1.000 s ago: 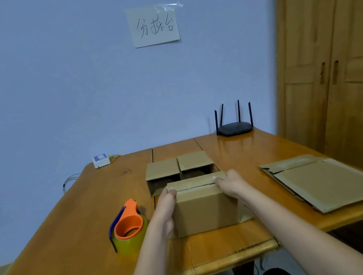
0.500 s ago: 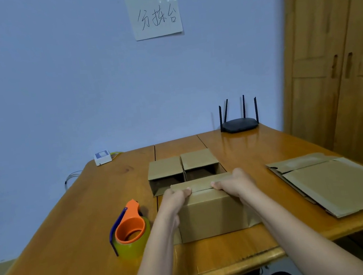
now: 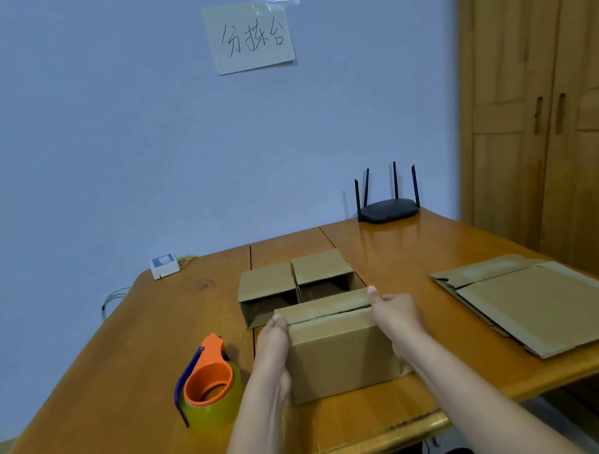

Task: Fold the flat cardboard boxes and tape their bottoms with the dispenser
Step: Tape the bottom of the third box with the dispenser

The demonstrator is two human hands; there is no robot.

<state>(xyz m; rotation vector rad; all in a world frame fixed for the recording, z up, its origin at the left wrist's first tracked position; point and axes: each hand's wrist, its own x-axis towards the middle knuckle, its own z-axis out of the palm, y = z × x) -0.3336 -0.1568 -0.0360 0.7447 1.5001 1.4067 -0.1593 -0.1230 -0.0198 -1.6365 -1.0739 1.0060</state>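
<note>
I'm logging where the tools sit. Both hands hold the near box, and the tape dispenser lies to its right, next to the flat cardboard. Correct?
Not quite: in the head view the tape dispenser lies left of the near box, by the left hand; the flat cardboard is right, beyond the right hand.

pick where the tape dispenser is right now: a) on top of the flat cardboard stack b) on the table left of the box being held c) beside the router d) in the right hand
b: the tape dispenser sits on the table left of the box, which both hands, left and right, are holding.
</note>
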